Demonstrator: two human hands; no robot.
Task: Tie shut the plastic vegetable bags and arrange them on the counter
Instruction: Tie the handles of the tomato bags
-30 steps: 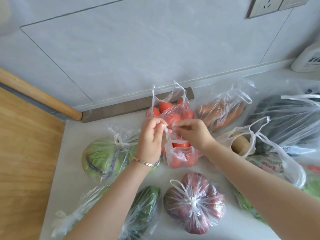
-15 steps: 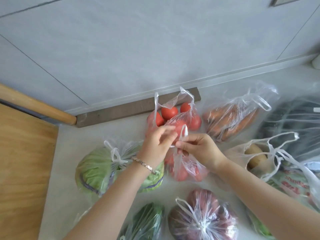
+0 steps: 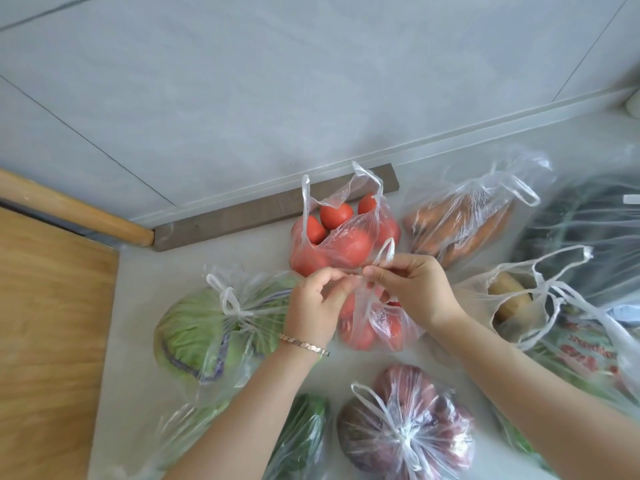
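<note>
A small clear bag of tomatoes [image 3: 377, 327] lies in the middle of the pale counter [image 3: 145, 282]. My left hand [image 3: 317, 306] and my right hand [image 3: 414, 289] pinch its two handles together just above it; one handle loop sticks up from my right fingers. Behind it an open bag of tomatoes [image 3: 341, 237] stands with its handles loose. The cabbage bag [image 3: 211, 327] on the left and the bag of dark red vegetables [image 3: 405, 427] in front are knotted.
A carrot bag [image 3: 464, 226], a potato bag [image 3: 512, 296] and a large bag of dark greens [image 3: 588, 237] lie open on the right. A cucumber bag [image 3: 301, 434] lies at the front. A wooden board [image 3: 45, 323] is on the left, the grey wall [image 3: 277, 98] behind.
The view has tilted down and nearer. My hands have drawn the small tomato bag's handles tighter, the left fingers curling under while the right lifts a loop.
</note>
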